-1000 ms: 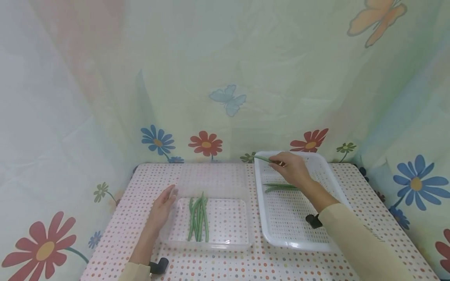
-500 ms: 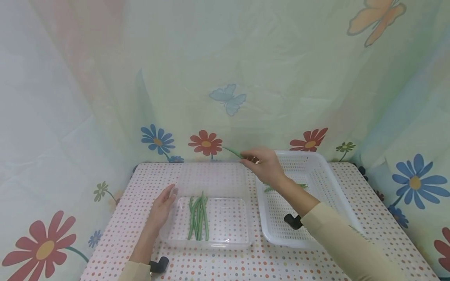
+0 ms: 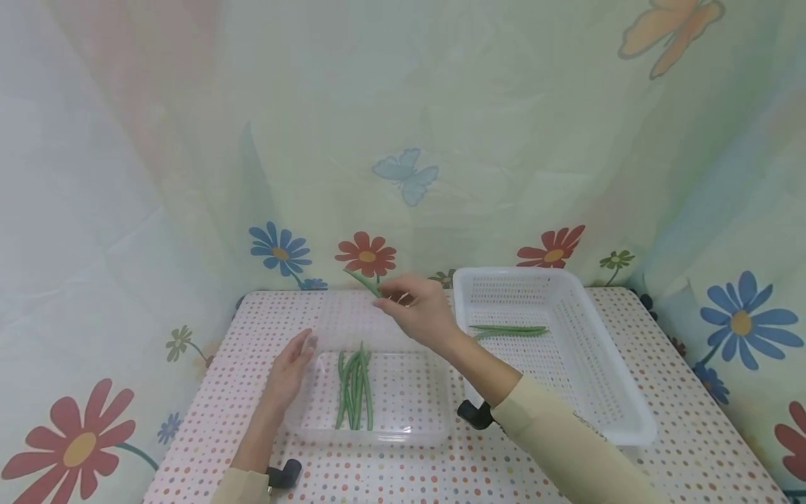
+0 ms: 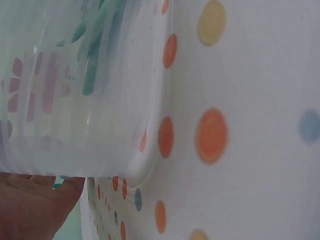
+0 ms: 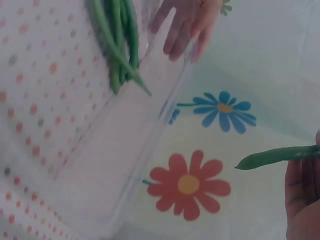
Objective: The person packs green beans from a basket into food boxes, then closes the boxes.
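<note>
In the head view, my right hand (image 3: 418, 311) pinches one green bean (image 3: 362, 281) between thumb and fingers, above the far side of a clear plastic container (image 3: 403, 439). The bean's free end points up and left; its other end is hidden in the fingers. Several green beans (image 3: 355, 392) lie in a loose bunch in the container's left half. My left hand (image 3: 288, 371) rests at the container's left wall, fingers extended. The left wrist view shows that hand (image 4: 37, 207) beside the container wall (image 4: 75, 150). The held bean (image 5: 275, 156) shows at the right wrist view's edge.
A white perforated basket (image 3: 620, 381) stands on the right, with a few green beans (image 3: 511, 330) lying inside. The container's clear lid (image 3: 346, 315) is folded back behind it. A dotted cloth (image 3: 252, 322) covers the table; a flowered curtain (image 3: 504, 140) hangs behind.
My right hand has carried the pinched bean left, from above the basket to above the clear container. The left hand has stayed at the container's side.
</note>
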Action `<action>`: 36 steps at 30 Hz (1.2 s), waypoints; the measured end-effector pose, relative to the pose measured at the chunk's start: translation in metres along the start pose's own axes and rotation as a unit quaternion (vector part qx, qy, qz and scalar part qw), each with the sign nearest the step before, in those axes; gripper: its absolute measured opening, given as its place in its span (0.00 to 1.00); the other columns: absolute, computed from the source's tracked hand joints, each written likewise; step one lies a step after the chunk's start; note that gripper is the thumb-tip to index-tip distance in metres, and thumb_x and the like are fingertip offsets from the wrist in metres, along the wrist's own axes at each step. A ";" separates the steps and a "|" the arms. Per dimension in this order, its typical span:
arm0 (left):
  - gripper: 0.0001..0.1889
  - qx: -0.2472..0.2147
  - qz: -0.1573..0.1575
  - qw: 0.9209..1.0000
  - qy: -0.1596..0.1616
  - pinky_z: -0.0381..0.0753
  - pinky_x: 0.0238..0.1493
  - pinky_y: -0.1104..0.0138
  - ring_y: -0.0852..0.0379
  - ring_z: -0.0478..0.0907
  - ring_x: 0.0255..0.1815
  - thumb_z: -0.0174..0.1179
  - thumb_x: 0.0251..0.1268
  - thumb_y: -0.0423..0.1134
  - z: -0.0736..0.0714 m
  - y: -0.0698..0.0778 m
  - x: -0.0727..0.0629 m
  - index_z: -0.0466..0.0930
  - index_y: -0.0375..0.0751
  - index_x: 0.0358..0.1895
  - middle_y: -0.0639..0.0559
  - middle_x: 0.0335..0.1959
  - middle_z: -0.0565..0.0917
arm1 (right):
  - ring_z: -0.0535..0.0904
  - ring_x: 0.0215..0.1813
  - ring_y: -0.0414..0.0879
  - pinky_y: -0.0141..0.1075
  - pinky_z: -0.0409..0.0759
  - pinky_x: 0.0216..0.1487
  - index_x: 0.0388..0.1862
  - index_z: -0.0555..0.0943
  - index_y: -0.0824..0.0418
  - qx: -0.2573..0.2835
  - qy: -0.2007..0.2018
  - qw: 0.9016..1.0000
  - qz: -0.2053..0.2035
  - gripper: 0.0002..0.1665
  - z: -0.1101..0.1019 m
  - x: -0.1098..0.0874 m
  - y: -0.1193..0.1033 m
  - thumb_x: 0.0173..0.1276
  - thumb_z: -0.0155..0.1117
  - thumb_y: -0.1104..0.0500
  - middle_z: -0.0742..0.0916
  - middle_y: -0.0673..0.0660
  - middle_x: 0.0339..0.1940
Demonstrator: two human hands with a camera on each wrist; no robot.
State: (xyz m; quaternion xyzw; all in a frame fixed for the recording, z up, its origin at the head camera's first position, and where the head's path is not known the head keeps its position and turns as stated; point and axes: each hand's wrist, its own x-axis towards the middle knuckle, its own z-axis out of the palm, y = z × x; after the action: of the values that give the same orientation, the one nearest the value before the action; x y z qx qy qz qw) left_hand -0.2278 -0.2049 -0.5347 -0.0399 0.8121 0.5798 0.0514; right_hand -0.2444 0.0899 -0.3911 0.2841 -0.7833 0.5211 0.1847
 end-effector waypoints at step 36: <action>0.27 0.005 -0.003 1.000 0.000 0.55 0.86 0.48 0.50 0.50 0.87 0.45 0.85 0.54 -0.003 0.002 -0.001 0.58 0.64 0.82 0.57 0.86 0.56 | 0.86 0.35 0.43 0.30 0.89 0.33 0.45 0.88 0.60 0.050 -0.064 0.955 0.286 0.10 0.085 -0.058 0.022 0.68 0.75 0.59 0.89 0.51 0.34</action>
State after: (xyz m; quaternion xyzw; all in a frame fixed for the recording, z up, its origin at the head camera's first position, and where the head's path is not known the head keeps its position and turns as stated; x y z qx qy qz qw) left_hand -0.2273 -0.2065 -0.5314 -0.0421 0.8151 0.5754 0.0531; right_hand -0.2129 0.0326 -0.4742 0.0896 -0.8151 0.5712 -0.0370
